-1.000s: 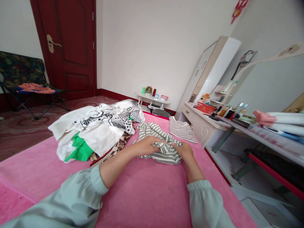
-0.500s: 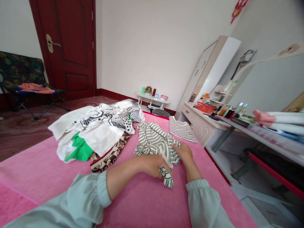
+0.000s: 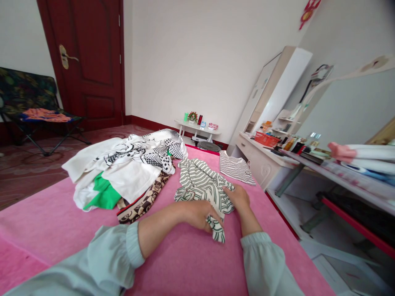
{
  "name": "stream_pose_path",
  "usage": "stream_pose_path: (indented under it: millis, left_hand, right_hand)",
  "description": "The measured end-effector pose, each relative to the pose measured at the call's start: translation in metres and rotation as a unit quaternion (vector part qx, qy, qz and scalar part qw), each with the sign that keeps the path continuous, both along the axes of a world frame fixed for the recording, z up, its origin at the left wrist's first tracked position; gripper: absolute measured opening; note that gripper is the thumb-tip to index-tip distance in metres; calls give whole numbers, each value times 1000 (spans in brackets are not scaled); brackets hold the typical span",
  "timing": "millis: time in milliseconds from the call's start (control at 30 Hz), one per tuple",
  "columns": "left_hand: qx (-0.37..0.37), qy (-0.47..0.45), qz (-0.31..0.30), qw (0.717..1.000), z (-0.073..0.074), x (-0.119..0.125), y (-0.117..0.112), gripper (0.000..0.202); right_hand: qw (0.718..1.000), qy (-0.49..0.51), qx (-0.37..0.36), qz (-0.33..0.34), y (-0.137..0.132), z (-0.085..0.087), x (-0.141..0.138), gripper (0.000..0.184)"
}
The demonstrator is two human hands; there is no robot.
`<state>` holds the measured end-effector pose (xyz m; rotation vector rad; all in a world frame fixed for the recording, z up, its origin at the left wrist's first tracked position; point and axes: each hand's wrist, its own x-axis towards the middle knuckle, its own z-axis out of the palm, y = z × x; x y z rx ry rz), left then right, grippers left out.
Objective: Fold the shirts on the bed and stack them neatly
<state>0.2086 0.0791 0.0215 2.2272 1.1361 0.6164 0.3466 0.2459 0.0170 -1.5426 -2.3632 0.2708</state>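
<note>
A crumpled garment with dark green and white stripes [image 3: 200,176] lies on the pink bed cover [image 3: 179,263] in front of me. My left hand [image 3: 200,216] is closed on its near edge, and a bunched end of the cloth pokes out below the fingers. At the garment's right side, my right hand [image 3: 239,199] pinches the fabric between thumb and fingers. Folds hide the garment's full shape, so I cannot tell its kind. Beyond my right hand lies a folded striped top [image 3: 236,167], flat and apart from both hands.
Left of the garment is a heap of white, black-patterned and green clothes [image 3: 132,160], with a brown patterned cloth [image 3: 145,201] under it. A white dressing table [image 3: 256,158] stands along the right side. At the far left is a folding chair [image 3: 33,111] with orange cloth on it.
</note>
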Motion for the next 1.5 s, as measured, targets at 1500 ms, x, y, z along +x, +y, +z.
stream_pose_path:
  millis: [1500]
  left_hand:
    - [52, 186, 344, 919, 15, -44, 0, 87]
  right_hand:
    - [995, 44, -43, 73, 15, -16, 4, 89]
